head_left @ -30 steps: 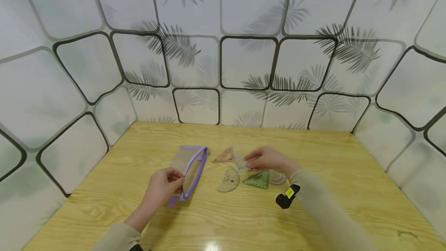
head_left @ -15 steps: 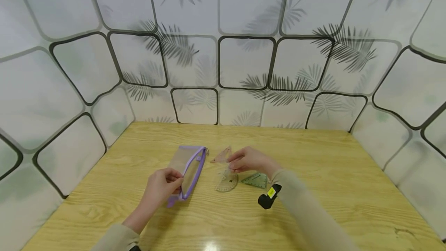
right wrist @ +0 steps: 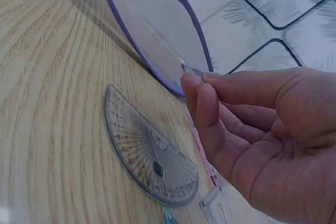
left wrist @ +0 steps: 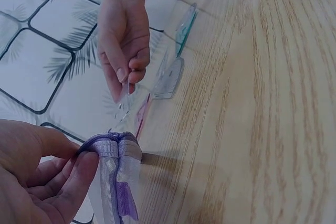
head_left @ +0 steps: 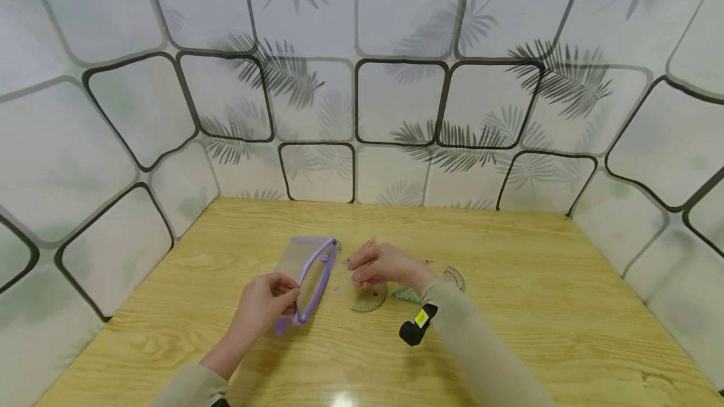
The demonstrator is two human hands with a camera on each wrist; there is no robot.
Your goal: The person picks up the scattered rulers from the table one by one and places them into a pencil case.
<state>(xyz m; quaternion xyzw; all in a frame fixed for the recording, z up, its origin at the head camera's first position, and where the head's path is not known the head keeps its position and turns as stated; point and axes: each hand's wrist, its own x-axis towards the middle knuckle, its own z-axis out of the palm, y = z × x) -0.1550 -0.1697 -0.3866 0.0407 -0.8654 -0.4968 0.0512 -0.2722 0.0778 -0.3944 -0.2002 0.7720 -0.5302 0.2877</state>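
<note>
My left hand (head_left: 264, 297) pinches the near end of a see-through zip pouch (head_left: 290, 257) with purple trim, and its mouth gapes open toward the right. Between thumb and fingertips, my right hand (head_left: 390, 265) holds a thin clear plastic piece (left wrist: 123, 106), just right of the pouch; its full shape is hard to make out. Below that hand a clear protractor (right wrist: 149, 150) lies on the table. A pinkish set square (left wrist: 142, 114) is partly hidden behind the right hand. Under the right wrist, a green set square (head_left: 406, 294) shows only in part.
A second clear protractor (head_left: 455, 277) lies right of the green set square, partly covered by the sleeve. The wooden table (head_left: 509, 331) meets patterned curtain walls (head_left: 396, 174) at the back and sides.
My right hand has moved left with the clear piece, from near the green set square to close by the pouch's mouth. My left hand keeps its hold on the pouch.
</note>
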